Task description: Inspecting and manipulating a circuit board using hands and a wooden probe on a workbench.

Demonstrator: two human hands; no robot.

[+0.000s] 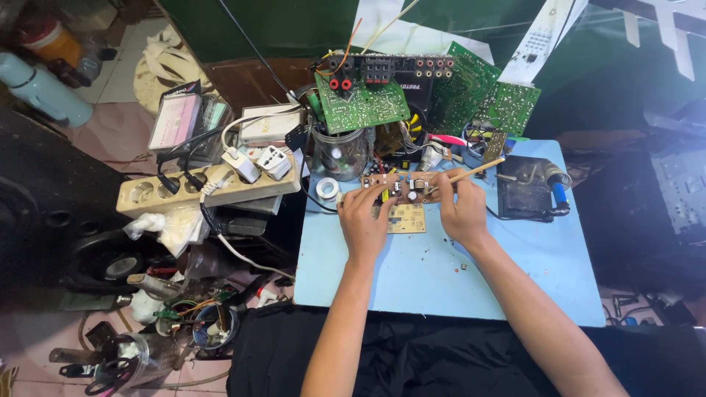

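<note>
My left hand (365, 219) grips the left end of a small brown circuit board (401, 183) studded with components, held above the light blue table (441, 279). My right hand (460, 209) supports the board's right end and also pinches a thin wooden-handled stick (479, 170) that angles up to the right. A second bare tan circuit board (407, 218) lies flat on the table just beneath my hands.
Green circuit boards (360, 103) and a black connector panel stand at the table's back. A glass jar (340, 153), solder roll (327, 188) and black soldering stand (526, 187) sit nearby. A beige power strip (206, 187) with plugs lies left, amid floor clutter.
</note>
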